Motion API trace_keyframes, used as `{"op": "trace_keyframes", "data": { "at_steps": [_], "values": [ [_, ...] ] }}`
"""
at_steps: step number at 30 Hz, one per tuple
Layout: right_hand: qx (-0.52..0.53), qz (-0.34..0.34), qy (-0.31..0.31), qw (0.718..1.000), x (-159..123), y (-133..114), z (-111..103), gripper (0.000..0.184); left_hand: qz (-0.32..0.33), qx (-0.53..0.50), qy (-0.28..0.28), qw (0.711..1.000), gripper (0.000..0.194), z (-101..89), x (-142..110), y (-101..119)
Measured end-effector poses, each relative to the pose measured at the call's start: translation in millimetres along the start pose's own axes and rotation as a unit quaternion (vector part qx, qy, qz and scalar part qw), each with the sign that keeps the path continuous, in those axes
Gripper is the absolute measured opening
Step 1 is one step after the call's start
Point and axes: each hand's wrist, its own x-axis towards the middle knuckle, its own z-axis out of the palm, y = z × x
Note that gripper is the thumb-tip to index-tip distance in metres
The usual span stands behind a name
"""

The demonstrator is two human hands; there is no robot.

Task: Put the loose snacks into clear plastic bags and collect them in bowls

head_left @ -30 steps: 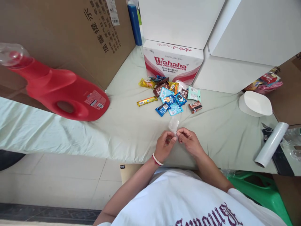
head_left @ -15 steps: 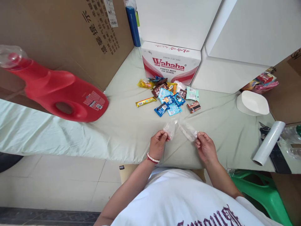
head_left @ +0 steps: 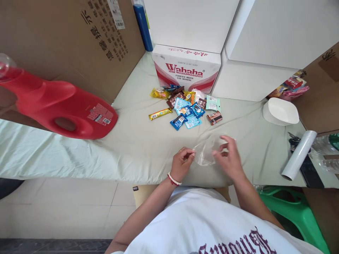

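Observation:
My left hand (head_left: 182, 164), with a bead bracelet at the wrist, pinches one edge of a small clear plastic bag (head_left: 206, 152) just above the pale green cloth (head_left: 132, 148). My right hand (head_left: 228, 157) is at the bag's other side, fingers loosely curled and partly spread around its edge. The bag hangs open and crumpled between both hands. A heap of small wrapped snacks (head_left: 186, 106) lies on the cloth a short way beyond the hands.
A red detergent jug (head_left: 58, 106) lies on its side at left. A Wahaha carton (head_left: 185, 68) and white boxes (head_left: 259, 53) stand behind the snacks. At right are a white bowl (head_left: 281, 111), a film roll (head_left: 299, 154) and a green stool (head_left: 293, 211).
The hands first pinched the bag together, then pulled apart and stretched it. Now the right hand has loosened and come back toward the bag, which has spread wider.

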Motion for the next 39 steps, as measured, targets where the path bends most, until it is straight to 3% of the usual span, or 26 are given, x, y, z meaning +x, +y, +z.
{"op": "trace_keyframes", "data": {
  "at_steps": [2, 4, 8, 10, 12, 14, 16, 17, 19, 21, 24, 26, 28, 34, 37, 39],
  "values": [
    [-0.058, -0.021, -0.096, 0.993, -2.8, 0.3, 15.2, 0.044, -0.004, -0.015, 0.039, 0.999, 0.012, -1.6, 1.0, -2.1],
    [-0.089, -0.024, -0.132, 0.987, -4.5, 11.1, 22.1, 0.023, -0.039, -0.081, 0.081, 0.993, 0.013, -5.6, 3.0, -5.2],
    [-0.086, -0.021, -0.125, 0.988, -11.3, 37.8, 19.1, 0.02, -0.148, -0.227, 0.139, 0.952, 0.024, -14.4, 7.2, -12.1],
    [-0.083, -0.029, -0.119, 0.989, -15.8, 43.5, 16.0, 0.021, -0.16, -0.252, 0.145, 0.943, 0.028, -17.1, 8.9, -13.1],
    [-0.087, -0.038, -0.123, 0.988, -18.9, 43.8, 14.4, 0.022, -0.147, -0.226, 0.137, 0.953, 0.034, -18.2, 11.3, -9.6],
    [-0.095, -0.045, -0.138, 0.985, -20.0, 41.6, 14.0, 0.023, -0.111, -0.114, 0.136, 0.978, 0.038, -16.8, 14.4, -0.3],
    [-0.103, -0.05, -0.152, 0.982, -19.5, 39.4, 14.5, 0.024, -0.032, 0.091, 0.14, 0.986, 0.044, -11.6, 18.1, 13.8],
    [-0.105, -0.051, -0.156, 0.981, -19.0, 38.6, 14.7, 0.025, 0.022, 0.203, 0.132, 0.97, 0.049, -7.4, 20.2, 21.4],
    [-0.105, -0.051, -0.163, 0.98, -17.9, 37.6, 15.1, 0.024, 0.126, 0.385, 0.078, 0.911, 0.062, 3.8, 25.1, 34.1],
    [-0.102, -0.035, -0.16, 0.981, -17.1, 36.8, 14.8, 0.022, 0.189, 0.479, -0.012, 0.857, 0.065, 15.9, 32.6, 39.4],
    [-0.067, 0.05, -0.142, 0.986, -14.9, 36.7, 12.4, 0.025, 0.157, 0.527, -0.121, 0.827, 0.044, 29.2, 49.1, 32.6],
    [-0.012, 0.121, -0.128, 0.984, -11.5, 38.4, 10.5, 0.035, 0.075, 0.532, -0.14, 0.832, 0.027, 33.1, 59.6, 23.4],
    [0.045, 0.161, -0.109, 0.98, -5.7, 41.5, 9.8, 0.041, 0.014, 0.518, -0.124, 0.846, 0.024, 34.3, 65.5, 14.9],
    [0.096, 0.18, -0.025, 0.979, 24.6, 43.3, 24.2, 0.052, -0.004, 0.399, -0.049, 0.916, 0.026, 33.6, 52.0, -0.5],
    [0.19, 0.214, -0.015, 0.958, 43.2, 35.1, 36.6, 0.055, -0.002, 0.317, -0.03, 0.948, 0.041, 29.9, 42.3, -4.9],
    [0.235, 0.2, -0.015, 0.951, 53.6, 28.9, 43.9, 0.05, -0.022, 0.255, -0.001, 0.967, 0.054, 25.4, 38.2, -6.1]
  ]
}}
